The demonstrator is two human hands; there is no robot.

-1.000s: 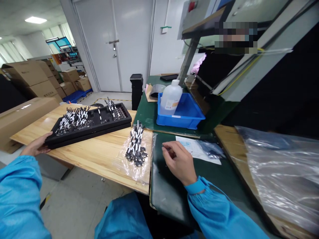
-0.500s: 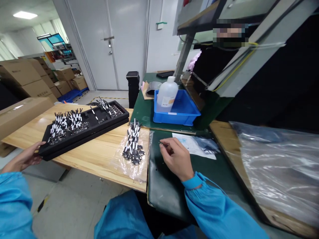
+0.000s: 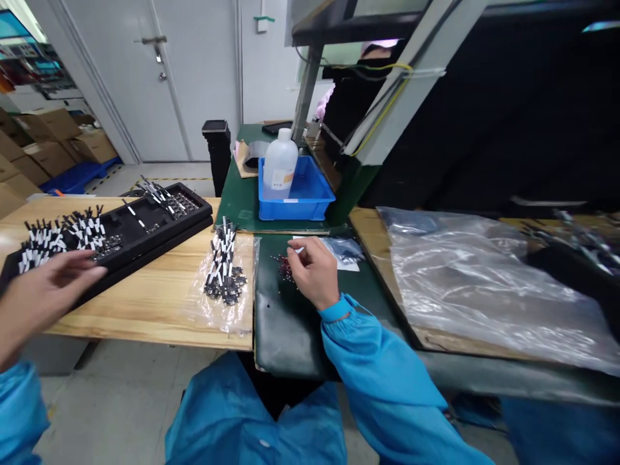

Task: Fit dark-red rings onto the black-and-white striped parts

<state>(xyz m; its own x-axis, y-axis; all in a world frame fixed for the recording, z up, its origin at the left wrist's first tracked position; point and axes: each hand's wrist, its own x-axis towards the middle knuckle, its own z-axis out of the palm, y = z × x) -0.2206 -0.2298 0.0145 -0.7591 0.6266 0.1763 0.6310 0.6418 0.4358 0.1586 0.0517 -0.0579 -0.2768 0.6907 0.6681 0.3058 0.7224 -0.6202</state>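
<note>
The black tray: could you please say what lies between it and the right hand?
In the head view, bundled strips on clear plastic, then small reddish parts.

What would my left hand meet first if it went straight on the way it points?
Your left hand would probably meet the tray first; depth is unclear, so it might clear the edge and touch the parts inside.

Just left of the curled right hand (image 3: 314,271) lie small reddish parts (image 3: 285,268); farther left, a cable bundle (image 3: 225,271) on clear plastic (image 3: 203,307). Beyond that hand stands a blue bin (image 3: 295,210) (white bottle (image 3: 279,165) inside). Behind the loosely spread left hand (image 3: 46,290) is a black tray (image 3: 145,250).
</note>
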